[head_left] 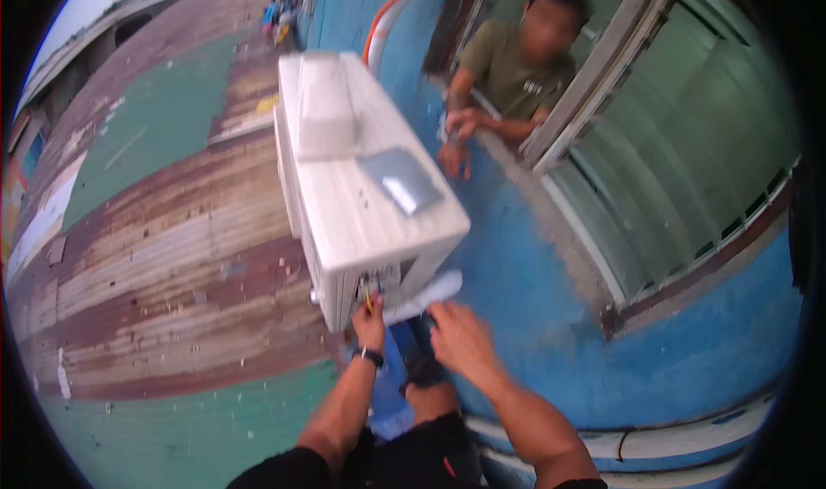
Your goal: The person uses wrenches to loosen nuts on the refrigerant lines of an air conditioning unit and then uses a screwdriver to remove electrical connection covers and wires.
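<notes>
A white air conditioner outdoor unit point(363, 239) stands in front of me, with an opening in its near end where the wiring point(372, 289) shows. My left hand point(368, 324), with a dark watch on the wrist, is right at that opening. Its fingers pinch a thin yellow wire point(369, 301). To the right, my right hand point(463, 341) is half closed beside a white wrapped pipe point(434, 294). Something dark shows at its fingertips, too blurred to name. A flat grey panel point(403, 182) lies on top of the unit, near several small dark bits.
A rusty corrugated roof point(189, 291) with green parts spreads out on the left. The blue wall point(533, 291) runs along the right. Another person point(516, 76) leans out of the window there, hands over the sill. Pipes point(688, 442) run along the wall's foot.
</notes>
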`<move>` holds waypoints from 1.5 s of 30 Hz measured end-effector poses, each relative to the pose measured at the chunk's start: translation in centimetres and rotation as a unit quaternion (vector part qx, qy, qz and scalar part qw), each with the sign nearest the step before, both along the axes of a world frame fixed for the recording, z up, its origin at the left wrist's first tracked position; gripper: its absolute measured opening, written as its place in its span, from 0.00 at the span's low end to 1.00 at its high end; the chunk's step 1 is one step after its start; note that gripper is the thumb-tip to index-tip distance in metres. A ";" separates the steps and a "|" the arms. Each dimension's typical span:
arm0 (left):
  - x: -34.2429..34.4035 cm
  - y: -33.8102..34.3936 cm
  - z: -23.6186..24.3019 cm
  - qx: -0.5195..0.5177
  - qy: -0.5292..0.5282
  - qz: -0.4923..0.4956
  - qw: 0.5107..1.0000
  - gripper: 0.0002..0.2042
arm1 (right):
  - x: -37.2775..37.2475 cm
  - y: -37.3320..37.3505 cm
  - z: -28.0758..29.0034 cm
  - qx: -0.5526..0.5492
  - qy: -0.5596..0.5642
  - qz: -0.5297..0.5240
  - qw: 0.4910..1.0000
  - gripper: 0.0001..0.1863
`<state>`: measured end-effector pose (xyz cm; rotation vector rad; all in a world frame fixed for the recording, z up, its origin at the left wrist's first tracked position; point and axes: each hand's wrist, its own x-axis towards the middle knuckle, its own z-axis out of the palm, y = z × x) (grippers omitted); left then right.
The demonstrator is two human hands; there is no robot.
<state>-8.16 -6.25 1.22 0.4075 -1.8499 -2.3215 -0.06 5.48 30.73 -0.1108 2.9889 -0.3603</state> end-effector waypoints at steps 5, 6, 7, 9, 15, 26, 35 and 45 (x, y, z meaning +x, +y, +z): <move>-0.4 0.4 1.0 0.028 -0.002 -0.002 1.000 0.15 | -0.5 0.9 -0.1 -0.090 0.114 0.015 0.989 0.16; -0.5 0.6 1.0 0.081 -0.011 0.008 0.997 0.13 | -0.7 0.6 -0.2 -0.099 0.094 0.011 0.991 0.16; -0.8 0.5 1.1 0.073 -0.020 0.011 0.997 0.13 | -1.1 0.3 0.1 -0.062 0.040 -0.020 0.997 0.15; -0.7 0.7 1.2 0.112 -0.030 0.019 0.993 0.14 | -0.9 0.2 0.0 -0.024 -0.022 -0.056 0.998 0.14; -0.3 0.3 1.9 0.104 -0.043 0.037 0.993 0.13 | 0.0 0.1 -0.2 -0.044 0.082 0.023 0.995 0.16; -0.7 0.7 2.4 0.115 -0.040 0.046 0.991 0.12 | 0.5 -0.1 -0.4 0.006 0.108 0.035 0.994 0.19; -0.9 0.7 2.1 0.142 -0.030 0.044 0.988 0.13 | 0.0 -0.4 -0.6 -0.015 0.084 -0.004 0.996 0.14; -0.9 0.5 1.9 0.125 -0.043 0.049 0.990 0.13 | -0.8 0.8 -0.6 0.010 0.066 0.023 0.997 0.12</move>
